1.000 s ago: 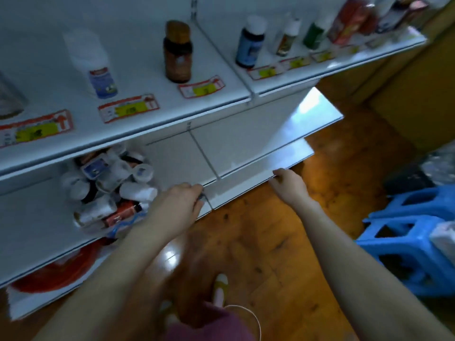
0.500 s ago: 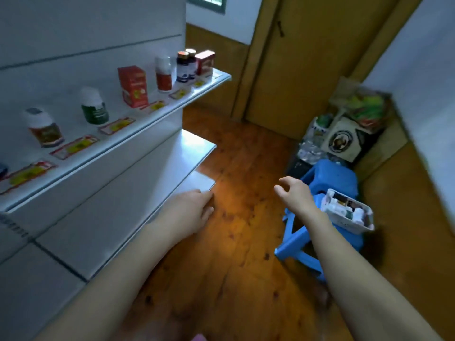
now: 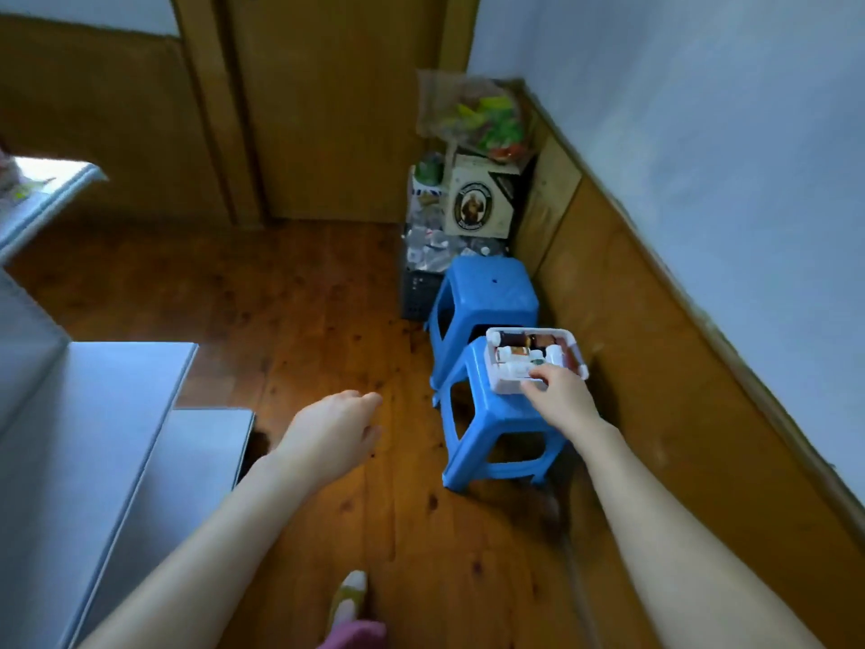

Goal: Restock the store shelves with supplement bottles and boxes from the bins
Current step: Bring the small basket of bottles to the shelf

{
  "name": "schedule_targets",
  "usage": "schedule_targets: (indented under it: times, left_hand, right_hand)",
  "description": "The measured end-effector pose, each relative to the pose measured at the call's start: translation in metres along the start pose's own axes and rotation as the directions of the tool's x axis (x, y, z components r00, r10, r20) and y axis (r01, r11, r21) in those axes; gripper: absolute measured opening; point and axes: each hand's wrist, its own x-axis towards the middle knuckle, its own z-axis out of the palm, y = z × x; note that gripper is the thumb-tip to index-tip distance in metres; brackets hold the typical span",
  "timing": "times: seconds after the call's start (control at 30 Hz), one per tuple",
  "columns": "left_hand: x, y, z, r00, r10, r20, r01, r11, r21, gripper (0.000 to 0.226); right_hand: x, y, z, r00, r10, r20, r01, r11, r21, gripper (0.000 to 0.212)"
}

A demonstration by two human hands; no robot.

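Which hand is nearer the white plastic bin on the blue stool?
Right. The right hand is at the near edge of the white plastic bin; left hand apart, over the floor.

The person wears a yellow-white slipper point(image 3: 348, 597) and pinkish-maroon garment point(image 3: 356, 637).

One wide view only, from our head; we look forward and down, our left hand point(image 3: 334, 433) and right hand point(image 3: 559, 402) close, the door point(image 3: 337, 110) farther

Bin point(image 3: 576, 356) of bottles point(image 3: 512, 340) sits on near stool point(image 3: 487, 414), right of centre. Second stool point(image 3: 487, 292) behind it. Boxes point(image 3: 475, 208) behind that, in the corner. Shelves point(image 3: 93, 414) at lower left.
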Motion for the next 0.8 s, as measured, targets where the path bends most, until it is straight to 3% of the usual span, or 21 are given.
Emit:
schedule_targets:
  times: [0.17, 0.4, 0.6, 0.8]
  left_hand:
    - [0.151, 0.009, -0.009, 0.977, 0.189, 0.097, -0.191, 0.982, 0.009, 0.038]
    - [0.324, 0.065, 0.033, 0.891, 0.342, 0.298, -0.374, 0.926, 0.056, 0.034]
    - [0.442, 0.089, 0.081, 0.83, 0.366, 0.421, -0.426, 0.903, 0.057, 0.042]
    - [0.547, 0.105, 0.139, 0.777, 0.357, 0.518, -0.458, 0.886, 0.076, 0.041]
  right_hand:
    - [0.073, 0.041, -0.032, 0.972, 0.217, -0.091, -0.209, 0.974, 0.09, 0.036]
    - [0.137, 0.116, -0.035, 0.859, 0.504, -0.096, -0.477, 0.853, 0.212, 0.04]
    - [0.212, 0.154, -0.005, 0.774, 0.633, -0.005, -0.596, 0.733, 0.328, 0.042]
    - [0.269, 0.174, 0.048, 0.654, 0.742, 0.145, -0.713, 0.542, 0.445, 0.045]
